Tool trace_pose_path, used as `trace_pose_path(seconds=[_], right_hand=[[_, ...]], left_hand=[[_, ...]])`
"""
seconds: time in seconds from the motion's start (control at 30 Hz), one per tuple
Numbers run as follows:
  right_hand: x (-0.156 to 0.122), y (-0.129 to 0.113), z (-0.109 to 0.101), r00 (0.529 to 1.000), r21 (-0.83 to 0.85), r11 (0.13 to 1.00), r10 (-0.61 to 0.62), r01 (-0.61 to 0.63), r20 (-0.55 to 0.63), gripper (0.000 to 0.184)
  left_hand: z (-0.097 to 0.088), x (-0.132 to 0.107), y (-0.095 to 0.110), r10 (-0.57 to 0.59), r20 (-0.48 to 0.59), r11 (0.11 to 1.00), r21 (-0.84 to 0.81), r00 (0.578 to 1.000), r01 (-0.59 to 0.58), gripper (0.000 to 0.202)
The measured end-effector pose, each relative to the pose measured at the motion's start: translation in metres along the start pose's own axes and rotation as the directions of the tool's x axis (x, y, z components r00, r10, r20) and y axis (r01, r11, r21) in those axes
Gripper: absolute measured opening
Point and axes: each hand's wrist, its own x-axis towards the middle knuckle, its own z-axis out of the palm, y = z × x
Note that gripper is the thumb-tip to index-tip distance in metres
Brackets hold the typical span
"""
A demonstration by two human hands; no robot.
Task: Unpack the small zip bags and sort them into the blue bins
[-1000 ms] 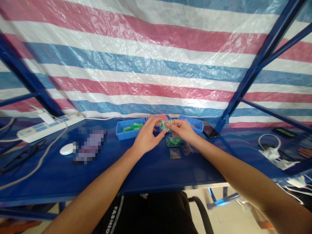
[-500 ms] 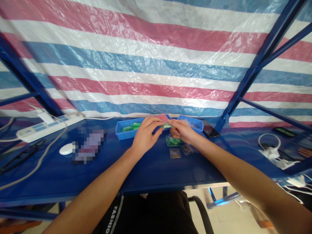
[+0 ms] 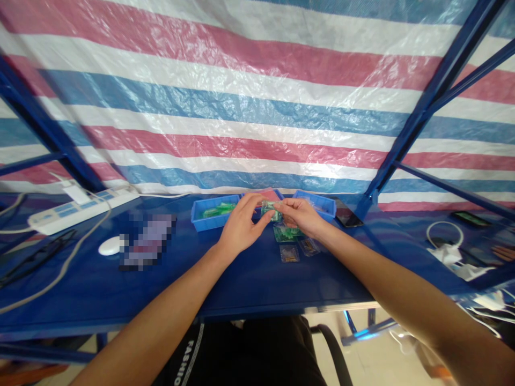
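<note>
Head view: the small clear bag of green parts [image 3: 270,210] sits a little lower between the hands than half a second ago, over the blue table [image 3: 257,279]. Left hand [image 3: 240,228] and right hand [image 3: 300,215] each pinch one end with fingertips closed. Left blue tray [image 3: 213,213] holds green parts; the right blue tray [image 3: 317,203] holds clear bags. More bags [image 3: 290,244] lie below.
</note>
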Motion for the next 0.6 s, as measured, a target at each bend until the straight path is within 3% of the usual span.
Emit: trace_pose_path(seconds=[0.07,0.13,0.33,0.6], right_hand=[[0.001,-0.001,-0.001,1.0,0.025,1.0,0.015,-0.014,-0.027,0.047],[0.001,-0.003,-0.001,0.998,0.058,0.997,0.044,-0.042,-0.034,0.049],[0.001,-0.004,-0.004,0.994,0.116,0.988,0.106,-0.106,0.006,0.045],[0.001,-0.003,-0.004,0.988,0.166,0.973,0.155,-0.157,0.03,0.045]], left_hand=[[0.0,0.0,0.002,0.008,0.005,1.0,-0.02,1.0,-0.008,0.056],[0.0,0.0,0.002,0.067,0.021,0.998,-0.008,0.998,-0.066,0.064],[0.004,0.0,-0.007,0.183,0.031,0.982,0.047,0.983,-0.185,0.028],[0.002,-0.001,-0.006,0.179,0.033,0.983,0.029,0.983,-0.18,0.034]])
